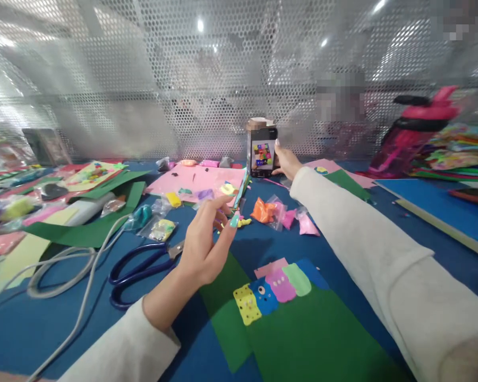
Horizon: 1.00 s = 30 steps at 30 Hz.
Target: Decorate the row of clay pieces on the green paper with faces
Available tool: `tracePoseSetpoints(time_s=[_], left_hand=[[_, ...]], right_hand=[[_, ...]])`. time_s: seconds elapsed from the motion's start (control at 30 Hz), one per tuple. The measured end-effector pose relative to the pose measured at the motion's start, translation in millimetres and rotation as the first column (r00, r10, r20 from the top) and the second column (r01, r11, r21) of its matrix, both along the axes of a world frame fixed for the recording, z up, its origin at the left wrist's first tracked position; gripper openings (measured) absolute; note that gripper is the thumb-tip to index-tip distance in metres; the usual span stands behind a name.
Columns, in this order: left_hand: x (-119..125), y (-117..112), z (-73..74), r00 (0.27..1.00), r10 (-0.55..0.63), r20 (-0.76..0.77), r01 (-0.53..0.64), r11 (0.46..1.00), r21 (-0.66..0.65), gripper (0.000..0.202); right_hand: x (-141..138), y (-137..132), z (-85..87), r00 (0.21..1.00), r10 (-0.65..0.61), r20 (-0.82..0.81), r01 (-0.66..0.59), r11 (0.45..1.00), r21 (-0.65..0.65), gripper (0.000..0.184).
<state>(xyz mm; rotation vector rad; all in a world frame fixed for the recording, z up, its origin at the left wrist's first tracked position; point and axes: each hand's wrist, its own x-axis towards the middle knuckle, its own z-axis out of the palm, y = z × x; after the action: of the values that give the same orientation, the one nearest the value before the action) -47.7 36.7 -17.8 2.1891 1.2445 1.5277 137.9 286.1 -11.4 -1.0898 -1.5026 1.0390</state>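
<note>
My right hand [287,160] reaches far forward and grips the right edge of an upright smartphone [263,154]. A picture of colourful squares shows on its screen. My left hand [205,241] hovers above the table, thumb and forefinger apart, with nothing visible between them. Below it lies a green sheet [310,339] bearing a row of flattened clay patches: a dotted yellow patch [247,304], a blue patch [263,297] with an eye, a pink patch [280,285] and a pale green patch [297,279]. Blue-handled scissors [143,270] sit left of my left wrist, blades partly hidden.
Orange clay [263,210] and pink clay packets [307,225] lie mid-table. A cup [257,123] stands behind the phone. A white cable [90,281] loops at left. A pink bottle [410,138] stands at right, before a perforated metal screen [207,79].
</note>
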Motion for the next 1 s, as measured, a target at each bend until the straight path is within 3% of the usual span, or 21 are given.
tracePoseSetpoints(time_s=[0.17, 0.4, 0.5, 0.57, 0.67, 0.73, 0.77, 0.83, 0.87, 0.93, 1.0], left_hand=[[0, 2, -3.1, 0.999, -0.034, -0.041, 0.033, 0.999, -0.029, 0.030], [0, 0, -1.7, 0.998, -0.015, -0.064, 0.015, 1.000, -0.009, 0.031], [-1, 0, -2.5, 0.996, -0.013, -0.083, 0.011, 1.000, -0.017, 0.031], [-2, 1, -3.4, 0.995, -0.015, -0.103, 0.014, 1.000, -0.014, 0.032], [-4, 1, -1.5, 0.981, -0.001, -0.192, 0.003, 1.000, 0.007, 0.032], [0, -4, 2.7, 0.961, 0.020, -0.276, -0.013, 1.000, 0.026, 0.028], [4, -9, 5.3, 0.949, 0.023, -0.315, -0.014, 0.999, 0.033, 0.025], [19, -23, 8.8, 0.932, -0.010, -0.363, 0.025, 0.999, 0.035, 0.022], [29, -32, 8.6, 0.914, -0.082, -0.398, 0.097, 0.995, 0.016, 0.021], [51, -52, 2.5, 0.818, -0.263, -0.512, 0.305, 0.952, -0.001, 0.020], [73, -70, -10.9, 0.720, -0.270, -0.639, 0.458, 0.877, 0.145, 0.019]], right_hand=[[2, 9, -18.0, 0.999, 0.042, 0.002, -0.042, 0.999, -0.035, 0.046], [3, 7, -18.5, 0.998, 0.060, 0.028, -0.057, 0.992, -0.109, 0.059], [5, 6, -10.6, 0.996, 0.038, 0.085, -0.027, 0.992, -0.126, 0.074], [11, 6, 0.9, 0.989, -0.048, 0.143, 0.059, 0.995, -0.078, 0.076], [28, -1, 29.7, 0.947, -0.241, 0.211, 0.216, 0.967, 0.137, 0.054], [46, -20, 52.7, 0.919, -0.326, 0.221, 0.259, 0.923, 0.284, 0.024], [56, -35, 63.0, 0.900, -0.375, 0.224, 0.276, 0.886, 0.374, 0.022], [77, -78, 75.8, 0.828, -0.437, 0.350, 0.111, 0.741, 0.663, 0.026], [86, -102, 76.6, 0.796, -0.447, 0.408, 0.012, 0.686, 0.727, 0.025], [101, -153, 66.0, 0.713, -0.402, 0.575, -0.201, 0.667, 0.717, 0.022], [109, -195, 42.5, 0.643, -0.291, 0.708, -0.391, 0.671, 0.630, 0.023]])
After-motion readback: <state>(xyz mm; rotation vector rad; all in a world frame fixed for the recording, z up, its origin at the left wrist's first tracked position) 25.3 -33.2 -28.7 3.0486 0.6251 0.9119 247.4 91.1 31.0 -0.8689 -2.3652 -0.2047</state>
